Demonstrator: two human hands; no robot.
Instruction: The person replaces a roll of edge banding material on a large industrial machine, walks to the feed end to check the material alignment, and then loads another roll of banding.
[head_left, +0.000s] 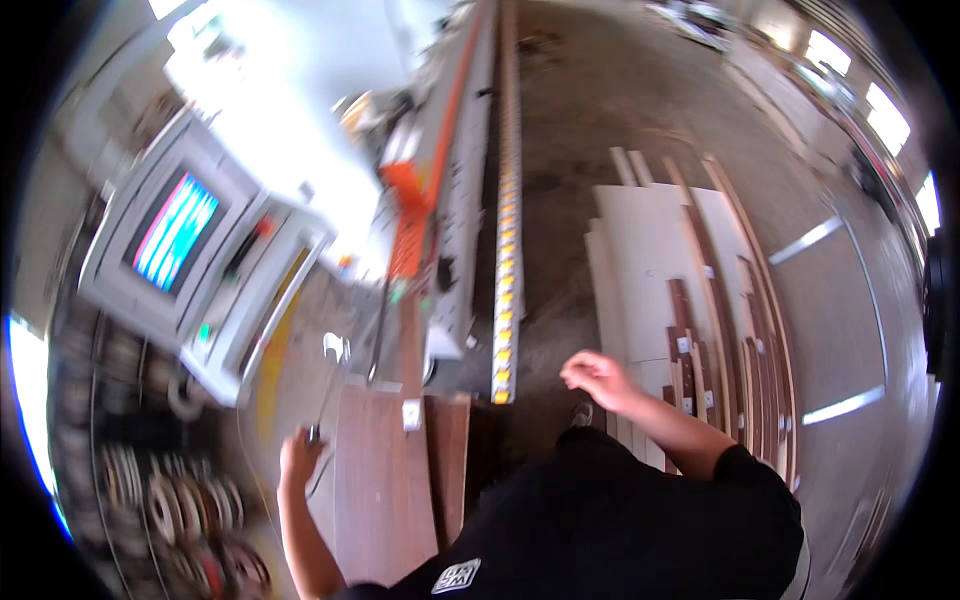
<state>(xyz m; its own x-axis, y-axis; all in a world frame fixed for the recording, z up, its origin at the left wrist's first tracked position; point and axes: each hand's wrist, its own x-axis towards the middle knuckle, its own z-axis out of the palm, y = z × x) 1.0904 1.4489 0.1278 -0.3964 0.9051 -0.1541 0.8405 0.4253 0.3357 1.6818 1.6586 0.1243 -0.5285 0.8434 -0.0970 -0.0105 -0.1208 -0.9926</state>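
My left hand (298,458) is closed around a small dark object (314,433), whose kind I cannot make out. A thin stem runs from near it to a pale, curved piece (336,347). Brown wood-grain boards (375,490) lie just right of this hand, and a narrow brown strip (411,350) with a white label reaches from them to the machine. Out to the right, my right hand (600,380) is raised with its fingers curled in; nothing shows in it. It is nearest the stack of panels.
A grey control console (215,260) with a lit screen stands left of a long machine with an orange guard (408,235). A rail with yellow rollers (506,310) runs along it. White panels (645,270) and brown strips (700,240) lie right. Rolls of edging (175,500) fill a rack.
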